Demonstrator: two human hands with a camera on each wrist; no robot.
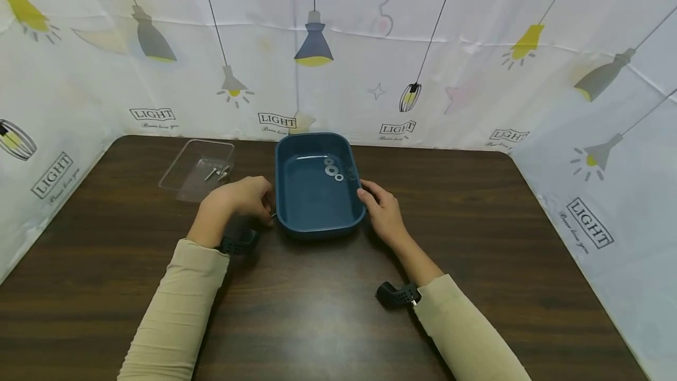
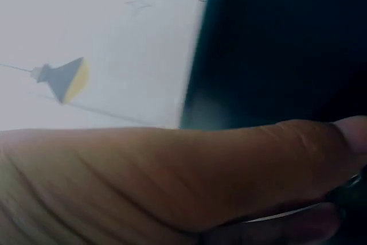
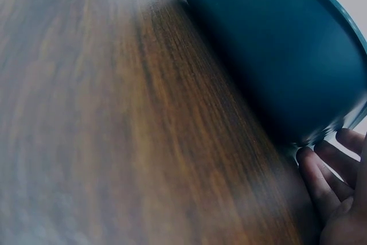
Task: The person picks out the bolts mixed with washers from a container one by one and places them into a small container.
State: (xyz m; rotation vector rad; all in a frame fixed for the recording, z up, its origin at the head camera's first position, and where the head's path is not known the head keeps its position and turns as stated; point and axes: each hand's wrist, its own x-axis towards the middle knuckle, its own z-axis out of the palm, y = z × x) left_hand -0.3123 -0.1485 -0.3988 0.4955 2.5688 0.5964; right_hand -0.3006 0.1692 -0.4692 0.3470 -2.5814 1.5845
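Note:
A deep blue rectangular bin [image 1: 319, 207] stands on the table, with several pale flat washers [image 1: 331, 170] lying inside toward its right wall. Close against the bin's left side, my left hand [image 1: 245, 197] pinches a small shiny metal piece [image 1: 274, 214] between thumb and curled fingers. Most of that piece is hidden by the fingers; in the left wrist view the thumb [image 2: 287, 147] covers it. My right hand [image 1: 385, 213] holds the bin's right side, thumb on the rim. The right wrist view shows its fingertips [image 3: 308, 159] against the bin's outer wall [image 3: 281, 44].
A clear plastic box [image 1: 185, 172] holding several small metal screws [image 1: 214, 174] stands behind and left of my left hand. The dark wooden table [image 1: 317, 310] meets a white curtain [image 1: 349, 93] printed with lamps along its back edge and sides.

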